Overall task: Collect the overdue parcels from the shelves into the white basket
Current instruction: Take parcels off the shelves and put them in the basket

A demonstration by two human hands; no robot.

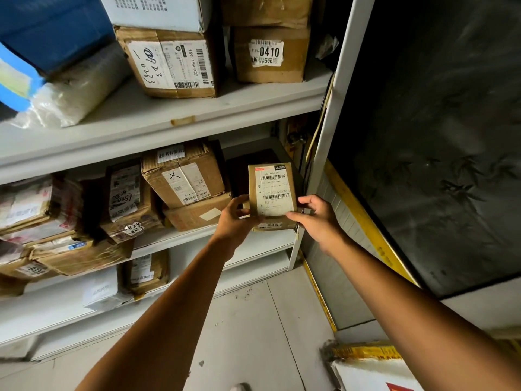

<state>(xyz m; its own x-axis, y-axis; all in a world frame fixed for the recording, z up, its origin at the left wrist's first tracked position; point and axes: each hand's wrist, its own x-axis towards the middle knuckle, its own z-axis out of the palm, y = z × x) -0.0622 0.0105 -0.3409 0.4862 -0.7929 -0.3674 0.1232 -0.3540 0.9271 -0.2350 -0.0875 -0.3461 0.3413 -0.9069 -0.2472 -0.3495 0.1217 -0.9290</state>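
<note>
Blue and large, a box [53, 26] sits at the top left, over a clear plastic-wrapped bundle [76, 88] that lies on the upper shelf [158, 119]. Further right on that shelf stands a brown carton [169, 63] with a white label and handwriting, and a white carton is stacked on top of it. Next comes a smaller carton with a 0410 sticker [270, 55].

On the middle shelf [174, 241] below, flat parcels [28, 210] are piled at the left. Then comes a tilted, dark-taped box [127, 198], then a carton marked with an X [183, 173] resting on another one.

At the right end of this shelf the small parcel [272, 190] is held upright, label facing the camera, just above a low box labelled 0481 [273, 225]. Whether the two touch cannot be told. The left hand [235, 218] grips its lower left edge with curled fingers. The right hand [315, 218] pinches its lower right corner, thumb on the front.

Right of the hands rises the white shelf post [338, 108], and beyond it is a dark patterned panel [437, 136].
</note>
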